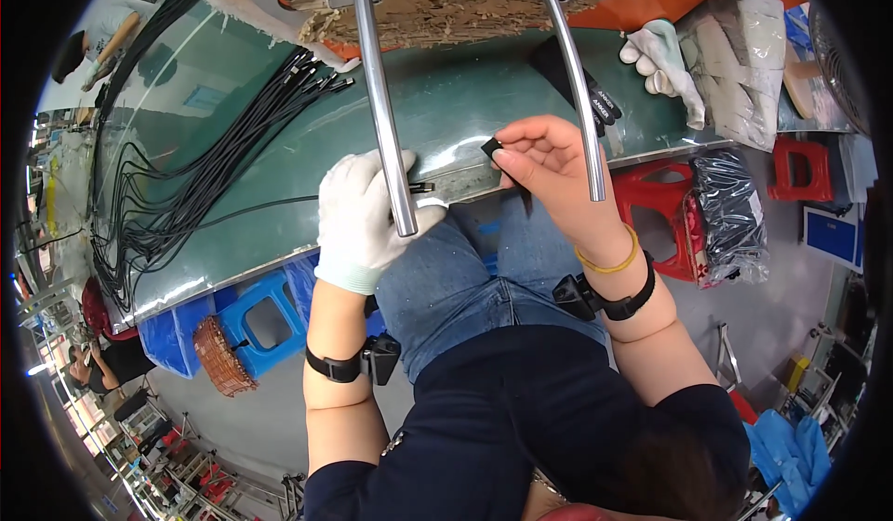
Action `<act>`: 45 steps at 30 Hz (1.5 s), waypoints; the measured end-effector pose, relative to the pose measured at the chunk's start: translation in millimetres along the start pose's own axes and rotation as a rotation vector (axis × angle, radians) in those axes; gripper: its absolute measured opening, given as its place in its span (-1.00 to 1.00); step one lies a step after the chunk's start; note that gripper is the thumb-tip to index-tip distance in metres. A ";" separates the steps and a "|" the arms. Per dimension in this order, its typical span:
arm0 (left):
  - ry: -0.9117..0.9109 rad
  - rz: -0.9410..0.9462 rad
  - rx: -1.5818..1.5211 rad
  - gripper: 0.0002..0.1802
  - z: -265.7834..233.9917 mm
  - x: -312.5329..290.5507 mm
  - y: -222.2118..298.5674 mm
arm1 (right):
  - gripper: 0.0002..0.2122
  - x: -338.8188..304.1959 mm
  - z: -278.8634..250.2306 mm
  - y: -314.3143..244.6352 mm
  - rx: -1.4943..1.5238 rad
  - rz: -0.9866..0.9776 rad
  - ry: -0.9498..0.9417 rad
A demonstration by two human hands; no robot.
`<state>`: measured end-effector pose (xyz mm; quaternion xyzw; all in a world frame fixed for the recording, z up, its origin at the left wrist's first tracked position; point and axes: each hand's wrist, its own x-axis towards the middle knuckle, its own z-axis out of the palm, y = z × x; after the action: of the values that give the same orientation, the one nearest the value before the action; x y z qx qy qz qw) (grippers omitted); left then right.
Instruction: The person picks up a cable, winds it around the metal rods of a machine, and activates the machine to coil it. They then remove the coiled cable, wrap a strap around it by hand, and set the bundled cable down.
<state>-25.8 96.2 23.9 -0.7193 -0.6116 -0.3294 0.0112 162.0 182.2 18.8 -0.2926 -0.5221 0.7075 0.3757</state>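
by the near edge of the green table (pixel 446 93), the right hand (pixel 558 172) pinches a small black piece (pixel 491 147) by its end; so slight a hold could drop it. the gloved left hand (pixel 356 207) covers a black cable (pixel 270 206); a metal rod (pixel 379 102) crosses in front, so i can't tell its grip, and a bump could jolt it. loose cables (pixel 246 121) lie left, a spare glove (pixel 662 63) far right.
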 end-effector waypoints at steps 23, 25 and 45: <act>-0.250 -0.705 -0.963 -0.87 -21.7 -0.6 74.1 | -0.85 -31.4 -2.2 -29.5 0.351 0.162 -0.206; -0.264 -0.751 -0.981 -0.86 -23.5 -1.0 75.0 | -0.86 -31.4 -2.1 -30.1 0.337 0.152 -0.211; -0.288 -0.116 -0.417 -0.78 -100.5 57.3 102.6 | -0.82 -27.5 14.7 -110.5 -0.510 -0.606 -0.536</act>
<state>21.0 78.3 170.2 -0.7092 -0.5659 -0.3429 -0.2434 190.1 170.6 129.5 -0.0172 -0.8194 0.4661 0.3333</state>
